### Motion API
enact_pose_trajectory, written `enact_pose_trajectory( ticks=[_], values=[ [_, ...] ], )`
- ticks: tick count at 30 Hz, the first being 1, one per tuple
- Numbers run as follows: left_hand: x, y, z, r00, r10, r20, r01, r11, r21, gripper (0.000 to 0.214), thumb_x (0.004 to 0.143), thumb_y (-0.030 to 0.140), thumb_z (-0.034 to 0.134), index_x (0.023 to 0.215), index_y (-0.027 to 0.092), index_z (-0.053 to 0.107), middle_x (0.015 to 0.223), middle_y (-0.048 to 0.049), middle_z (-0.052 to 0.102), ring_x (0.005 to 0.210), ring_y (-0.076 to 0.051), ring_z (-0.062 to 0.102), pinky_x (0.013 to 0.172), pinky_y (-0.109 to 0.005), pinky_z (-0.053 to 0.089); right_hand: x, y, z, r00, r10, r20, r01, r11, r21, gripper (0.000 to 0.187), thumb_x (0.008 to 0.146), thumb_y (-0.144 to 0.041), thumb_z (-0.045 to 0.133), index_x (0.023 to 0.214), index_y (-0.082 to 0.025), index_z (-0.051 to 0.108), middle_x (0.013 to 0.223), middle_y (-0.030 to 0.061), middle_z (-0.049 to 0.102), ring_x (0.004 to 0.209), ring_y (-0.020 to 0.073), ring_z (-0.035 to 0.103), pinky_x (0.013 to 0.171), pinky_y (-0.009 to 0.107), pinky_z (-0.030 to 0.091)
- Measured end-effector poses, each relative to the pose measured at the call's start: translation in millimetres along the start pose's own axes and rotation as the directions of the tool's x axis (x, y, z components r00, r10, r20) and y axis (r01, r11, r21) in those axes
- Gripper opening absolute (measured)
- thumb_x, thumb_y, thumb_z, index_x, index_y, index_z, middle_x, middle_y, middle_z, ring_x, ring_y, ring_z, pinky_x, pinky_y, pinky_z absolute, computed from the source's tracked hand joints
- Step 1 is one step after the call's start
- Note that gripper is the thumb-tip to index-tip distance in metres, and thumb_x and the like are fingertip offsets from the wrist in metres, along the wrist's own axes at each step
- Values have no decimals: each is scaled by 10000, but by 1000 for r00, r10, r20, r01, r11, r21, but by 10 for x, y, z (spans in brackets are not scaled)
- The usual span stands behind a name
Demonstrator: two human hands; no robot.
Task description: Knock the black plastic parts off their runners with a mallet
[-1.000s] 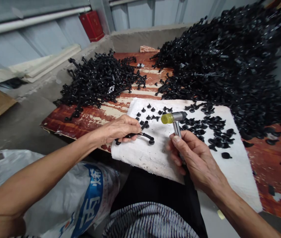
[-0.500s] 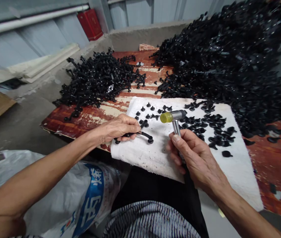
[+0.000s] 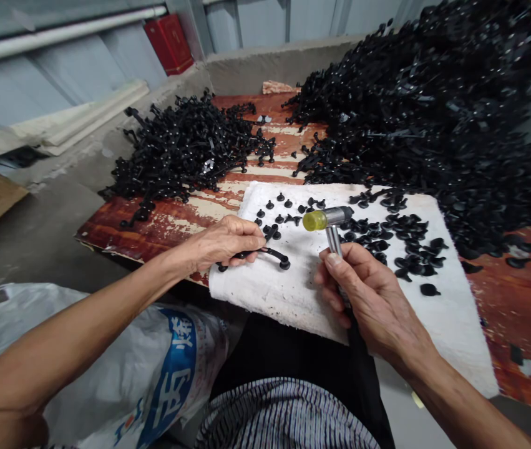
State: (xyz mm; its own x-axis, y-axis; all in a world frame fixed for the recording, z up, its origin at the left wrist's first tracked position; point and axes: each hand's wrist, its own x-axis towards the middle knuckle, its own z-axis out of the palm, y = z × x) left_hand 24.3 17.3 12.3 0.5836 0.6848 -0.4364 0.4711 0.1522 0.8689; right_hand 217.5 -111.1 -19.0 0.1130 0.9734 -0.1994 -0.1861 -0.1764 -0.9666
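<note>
We see the scarred wooden board (image 3: 515,305) carrying everything, with the larger black heap (image 3: 443,118) at the right and the smaller black pile (image 3: 181,149) at the left, probably set apart so the two lots do not mix. Between them and nearer us, the white cloth (image 3: 293,299) seems laid as padding against scratches. The right hand (image 3: 363,280) closes round the shaft of a yellow-faced mallet (image 3: 335,217) just below its head, a short hold that we judge favours control over force. The left hand (image 3: 228,242) pinches a branched black bar (image 3: 272,253) over the cloth's left part, perhaps to steady it. Black disc-headed studs (image 3: 418,265) lie loose on the cloth, mostly toward the right, within easy reach.

The larger heap runs out of view at the right edge, and its tangled pieces are hard to tell apart. Our right fingers cover part of the mallet's handle, whose lower end merges with dark clothing. Our left fingers hide the bar's middle, so we cannot tell how its arms join.
</note>
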Motion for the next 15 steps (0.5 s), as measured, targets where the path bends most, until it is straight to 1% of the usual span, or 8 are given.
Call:
enact_pose_trajectory(
  ticks=[6, 15],
  values=[
    [-12, 21, 6, 1000, 9, 9, -10, 1000, 21, 181, 769, 288, 650, 697, 129, 603, 545, 10, 563, 363, -19, 360, 333, -142, 216, 10, 14, -6, 1000, 3, 10, -3, 1000, 0, 355, 859, -545, 623, 835, -209, 510, 728, -33, 565, 436, 47, 405, 315, 143, 314],
    [0, 30, 12, 1000, -13, 3, 13, 998, 60, 162, 791, 261, 613, 705, 125, 607, 541, 18, 554, 359, -18, 359, 330, -134, 220, 19, 11, -5, 1000, 2, 14, -2, 1000, -2, 354, 860, -542, 619, 830, -207, 507, 729, -35, 563, 429, 47, 400, 311, 142, 315]
  ],
)
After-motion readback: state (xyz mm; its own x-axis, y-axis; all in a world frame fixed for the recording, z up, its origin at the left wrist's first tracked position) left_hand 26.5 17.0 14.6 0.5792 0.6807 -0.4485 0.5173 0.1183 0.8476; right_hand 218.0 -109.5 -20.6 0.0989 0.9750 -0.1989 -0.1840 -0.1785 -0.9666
